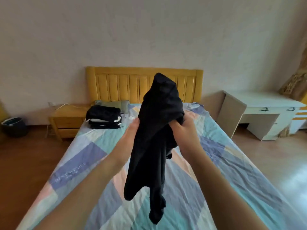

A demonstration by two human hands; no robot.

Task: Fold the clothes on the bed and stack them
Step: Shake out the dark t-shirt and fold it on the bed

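Black garment (156, 130) hangs bunched between my hands: right hand (184, 130) grips it, left hand (131, 135) lies flat alongside, fingers hidden.

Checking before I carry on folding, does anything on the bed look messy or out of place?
Nothing stands out. The black garment hangs bunched and unfolded from both hands, left hand and right hand. The folded stack near the pillow looks tidy.

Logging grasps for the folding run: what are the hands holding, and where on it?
Both hands, left and right, grip the black garment around its bunched middle.
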